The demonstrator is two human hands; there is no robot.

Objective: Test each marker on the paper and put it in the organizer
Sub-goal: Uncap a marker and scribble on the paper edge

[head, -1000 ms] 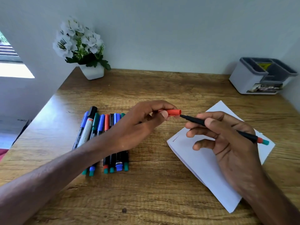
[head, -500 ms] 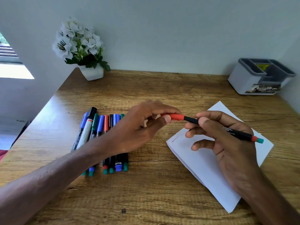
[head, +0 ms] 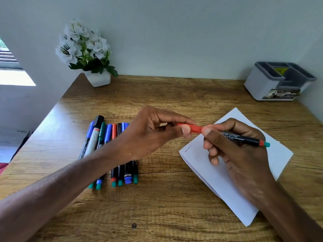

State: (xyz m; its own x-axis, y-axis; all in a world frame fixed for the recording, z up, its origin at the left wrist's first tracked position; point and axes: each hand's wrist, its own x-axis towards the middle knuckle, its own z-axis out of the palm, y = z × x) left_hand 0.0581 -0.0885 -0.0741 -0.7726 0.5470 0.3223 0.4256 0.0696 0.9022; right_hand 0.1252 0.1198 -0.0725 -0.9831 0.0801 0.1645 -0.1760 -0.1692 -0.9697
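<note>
Legible txt: one marker only
Black marker point(head: 244, 139) barrel, white print: "…MARK 1513 FINE", start hidden; small line below too blurry. Organizer point(head: 260, 82) front sticker point(head: 281, 94) & yellow label point(head: 280, 70): unreadable.

loose capped markers in row point(head: 108, 132): ~8, arm hides some | black marker with red cap point(head: 244, 139): 1 | white paper sheet point(head: 279, 154): 1 | grey plastic organizer point(head: 262, 84): 1 | white flower pot point(head: 98, 79): 1

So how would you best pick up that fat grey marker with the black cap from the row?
Probably by its black cap, pinched from above at the far end. The grey marker lies flat, packed between a blue marker and a green marker, so its sides are hard to reach, but the cap juts slightly past them. Its near end is hidden under the left forearm.
</note>
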